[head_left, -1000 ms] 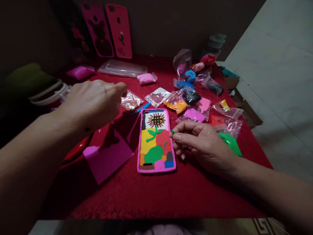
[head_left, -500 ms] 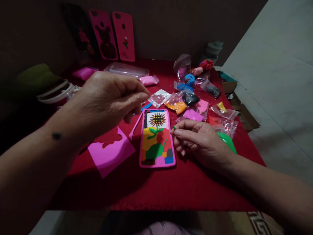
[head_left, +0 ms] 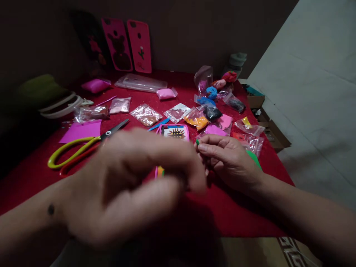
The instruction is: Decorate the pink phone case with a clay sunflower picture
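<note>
My left hand (head_left: 130,174) is raised close to the camera, blurred by motion, with curled fingers; whether it holds anything cannot be made out. Behind it lies a decorated phone case (head_left: 175,133) with a pink rim and a sunflower, mostly covered by that hand. Just to the right of the case, my right hand (head_left: 226,154) pinches a small piece of green clay (head_left: 197,142) between thumb and index finger. Scissors (head_left: 75,146) with yellow and red handles lie left of my left hand. A bag of green clay (head_left: 253,159) shows partly behind my right wrist.
Several clay bags, including an orange one (head_left: 196,120), spread across the red cloth (head_left: 236,218). Left are a purple sheet (head_left: 82,131) and a white-rimmed container (head_left: 62,107). Pink phone cases (head_left: 140,48) lean on the wall. Cardboard boxes (head_left: 278,129) stand beyond the right edge.
My left hand has come down and nearer the camera, now hiding most of the phone case and uncovering the scissors. My right hand still pinches the green piece.
</note>
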`<state>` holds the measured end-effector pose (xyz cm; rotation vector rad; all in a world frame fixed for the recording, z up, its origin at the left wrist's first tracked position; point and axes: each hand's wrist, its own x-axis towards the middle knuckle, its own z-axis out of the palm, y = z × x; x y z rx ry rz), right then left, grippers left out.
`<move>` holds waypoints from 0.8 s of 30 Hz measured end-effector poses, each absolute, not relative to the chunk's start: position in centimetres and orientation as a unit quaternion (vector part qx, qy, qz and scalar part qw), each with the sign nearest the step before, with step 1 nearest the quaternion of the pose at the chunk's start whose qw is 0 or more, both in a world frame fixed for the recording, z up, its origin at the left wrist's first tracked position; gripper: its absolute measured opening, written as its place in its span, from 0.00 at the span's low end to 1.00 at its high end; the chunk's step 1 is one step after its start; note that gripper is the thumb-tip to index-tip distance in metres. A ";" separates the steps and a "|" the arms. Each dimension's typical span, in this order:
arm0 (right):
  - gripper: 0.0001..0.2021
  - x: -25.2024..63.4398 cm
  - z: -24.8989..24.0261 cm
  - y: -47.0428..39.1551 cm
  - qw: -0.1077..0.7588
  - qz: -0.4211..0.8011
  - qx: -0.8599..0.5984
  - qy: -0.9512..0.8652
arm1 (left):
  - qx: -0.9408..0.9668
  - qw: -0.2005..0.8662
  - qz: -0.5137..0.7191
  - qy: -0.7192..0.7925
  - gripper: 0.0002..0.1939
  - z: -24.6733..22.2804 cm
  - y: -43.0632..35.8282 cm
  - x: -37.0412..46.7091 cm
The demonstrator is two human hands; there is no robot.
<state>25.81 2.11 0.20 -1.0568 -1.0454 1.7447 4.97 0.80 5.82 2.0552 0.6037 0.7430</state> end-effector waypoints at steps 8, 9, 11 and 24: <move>0.08 25.6 0.3 2.1 0.412 0.733 -0.381 -0.385 | 0.781 0.483 0.207 0.337 0.06 5.5 2.9 6.1; 0.08 25.6 0.2 2.1 0.407 0.741 -0.373 -0.381 | 0.750 0.496 0.245 0.363 0.04 5.5 3.4 6.2; 0.08 25.6 0.2 2.0 0.396 0.755 -0.364 -0.375 | 0.692 0.551 0.279 0.375 0.02 5.2 4.2 6.3; 0.10 25.6 0.4 1.8 0.359 0.797 -0.339 -0.347 | 0.688 0.580 0.271 0.343 0.07 4.1 4.7 6.4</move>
